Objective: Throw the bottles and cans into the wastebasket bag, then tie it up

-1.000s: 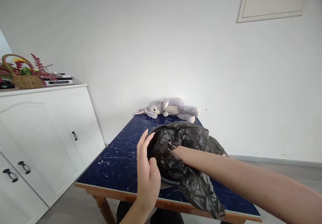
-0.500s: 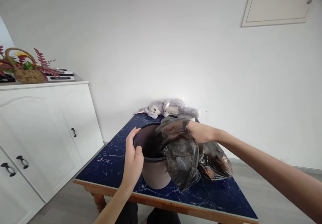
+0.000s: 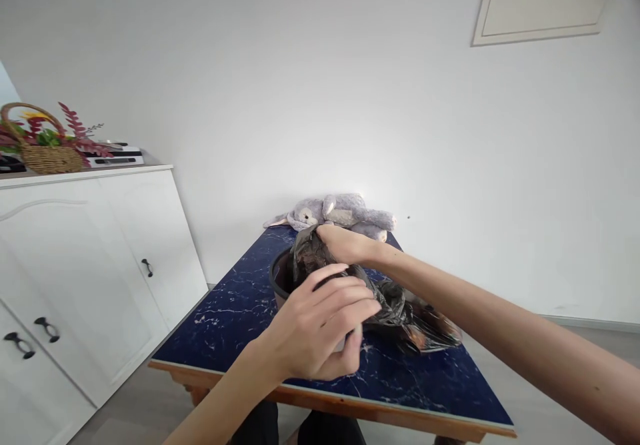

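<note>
1. Black plastic bag [image 3: 309, 253] is bunching in the mouth of an upright bin [image 3: 275, 276], rising above its dark rim.
2. The right hand [image 3: 344, 244] is gripping the bag's upper edge, its fingertips hiding among the folds; the forearm is slanting across from the lower right.
3. The left hand [image 3: 323, 322] is crossing in front of the bin, fingers bending over the bag's near side and thumb lying below; whether it is gripping any plastic, I cannot tell.
4. This left hand is blocking most of the bin's near wall.
5. Dark film with orange-brown patches [image 3: 431, 330] is lying on the blue worktop [image 3: 225, 318] to the right, near the right forearm; whether it is joining the bag is unclear.
6. A grey plush rabbit [image 3: 345, 213] is lying along the worktop's far edge, behind the bin.
7. A white cabinet [image 3: 95, 252] is standing at left, carrying a wicker basket [image 3: 53, 159] of flowers.
</note>
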Available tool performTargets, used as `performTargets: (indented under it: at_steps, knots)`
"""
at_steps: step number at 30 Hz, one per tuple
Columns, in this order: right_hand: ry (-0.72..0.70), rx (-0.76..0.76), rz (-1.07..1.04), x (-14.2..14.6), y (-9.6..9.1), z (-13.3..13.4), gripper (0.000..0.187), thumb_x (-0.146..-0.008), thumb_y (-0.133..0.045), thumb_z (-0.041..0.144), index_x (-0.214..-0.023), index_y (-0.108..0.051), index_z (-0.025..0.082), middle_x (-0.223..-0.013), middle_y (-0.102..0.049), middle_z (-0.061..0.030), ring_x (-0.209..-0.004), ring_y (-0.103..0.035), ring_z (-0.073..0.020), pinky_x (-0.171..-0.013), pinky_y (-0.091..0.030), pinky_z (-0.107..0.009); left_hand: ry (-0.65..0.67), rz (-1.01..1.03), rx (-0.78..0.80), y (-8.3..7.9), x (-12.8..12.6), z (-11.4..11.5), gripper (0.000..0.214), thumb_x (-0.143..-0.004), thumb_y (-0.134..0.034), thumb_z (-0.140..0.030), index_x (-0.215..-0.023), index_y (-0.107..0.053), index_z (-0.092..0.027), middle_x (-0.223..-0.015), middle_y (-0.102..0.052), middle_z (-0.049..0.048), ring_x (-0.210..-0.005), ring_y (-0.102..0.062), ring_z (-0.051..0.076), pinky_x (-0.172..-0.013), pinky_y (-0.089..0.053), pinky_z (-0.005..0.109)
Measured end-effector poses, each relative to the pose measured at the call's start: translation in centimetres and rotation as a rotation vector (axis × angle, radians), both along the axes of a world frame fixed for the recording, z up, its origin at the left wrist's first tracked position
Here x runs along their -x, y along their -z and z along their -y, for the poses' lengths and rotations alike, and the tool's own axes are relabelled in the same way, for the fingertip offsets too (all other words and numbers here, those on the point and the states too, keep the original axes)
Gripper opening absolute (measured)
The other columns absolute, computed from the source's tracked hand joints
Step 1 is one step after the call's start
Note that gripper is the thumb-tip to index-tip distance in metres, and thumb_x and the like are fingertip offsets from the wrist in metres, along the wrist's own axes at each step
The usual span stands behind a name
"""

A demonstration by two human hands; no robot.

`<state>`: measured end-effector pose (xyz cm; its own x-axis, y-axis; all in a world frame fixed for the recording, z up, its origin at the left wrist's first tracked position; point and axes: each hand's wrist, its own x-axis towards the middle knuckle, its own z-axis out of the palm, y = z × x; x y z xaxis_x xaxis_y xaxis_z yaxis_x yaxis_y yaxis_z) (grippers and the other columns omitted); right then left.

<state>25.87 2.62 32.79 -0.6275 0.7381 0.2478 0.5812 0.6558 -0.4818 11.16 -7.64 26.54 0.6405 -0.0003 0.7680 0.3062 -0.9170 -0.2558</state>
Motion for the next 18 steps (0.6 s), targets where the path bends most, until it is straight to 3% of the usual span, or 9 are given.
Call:
performTargets:
  at_steps: [4, 7, 9, 12, 15, 18]
  knots:
    - [-0.094, 0.014, 0.068, 0.4, 0.4, -0.5, 0.027, -0.076, -0.062, 0.007, -0.062, -0.044, 0.021, -0.063, -0.052, 0.0019, -0.065, -0.046, -0.0130, -0.056, -0.036, -0.026, -0.080, -0.077, 0.055, 0.3, 0.2, -0.4, 0.019, -0.096, -0.053, -0.022, -0.111, -0.063, -0.020, -0.075, -0.073, -0.0008, -0.066, -0.067, 0.017, -0.087, -0.059, 0.041]
    - [-0.194, 0.010, 0.057, -0.7, 1.5, -1.3, 0.019, -0.083, -0.063, 0.017, -0.067, -0.053, 0.019, -0.069, -0.061, 0.0012, -0.068, -0.053, -0.0140, -0.062, -0.043, -0.027, -0.137, -0.038, 0.057, 1.1, 2.0, -0.3, 0.013, -0.096, -0.051, -0.016, -0.092, -0.062, -0.021, -0.063, -0.066, -0.0047, -0.049, -0.055, 0.012, -0.062, -0.050, 0.032]
    - [-0.190, 0.001, -0.014, -1.7, 2.4, -2.2, 0.012, -0.088, -0.066, 0.027, -0.081, -0.065, 0.018, -0.084, -0.072, -0.0027, -0.079, -0.065, -0.0185, -0.072, -0.051, -0.030, -0.206, -0.008, 0.059, 1.6, 3.8, -0.1, 0.019, -0.097, -0.049, -0.010, -0.088, -0.062, -0.021, -0.061, -0.065, -0.0055, -0.045, -0.052, 0.011, -0.053, -0.041, 0.031]
    - [-0.091, -0.066, -0.098, -2.9, 3.7, -3.9, 0.025, -0.094, -0.068, 0.041, -0.101, -0.072, 0.018, -0.109, -0.078, -0.0106, -0.100, -0.072, -0.0267, -0.091, -0.056, -0.039, -0.353, 0.031, 0.077, 2.2, 6.9, -0.4, 0.022, -0.101, -0.048, -0.010, -0.088, -0.063, -0.021, -0.067, -0.070, -0.0040, -0.048, -0.056, 0.011, -0.052, -0.039, 0.030]
    - [-0.021, -0.112, -0.137, -3.5, 4.8, -5.7, 0.037, -0.100, -0.061, 0.050, -0.116, -0.074, 0.020, -0.124, -0.076, -0.0132, -0.113, -0.071, -0.0311, -0.101, -0.055, -0.046, -0.519, 0.090, 0.142, 2.9, 9.4, -1.1, 0.023, -0.106, -0.047, -0.015, -0.094, -0.066, -0.021, -0.077, -0.075, -0.0023, -0.055, -0.063, 0.012, -0.056, -0.042, 0.028]
    - [0.009, -0.012, -0.188, -3.3, 6.0, -7.3, 0.056, -0.101, -0.057, 0.063, -0.137, -0.068, 0.023, -0.146, -0.067, -0.0134, -0.132, -0.063, -0.0356, -0.114, -0.048, -0.053, -0.654, 0.188, 0.270, 3.8, 10.6, -2.0, 0.027, -0.110, -0.043, -0.025, -0.101, -0.068, -0.022, -0.083, -0.077, 0.0000, -0.055, -0.063, 0.013, -0.056, -0.044, 0.027]
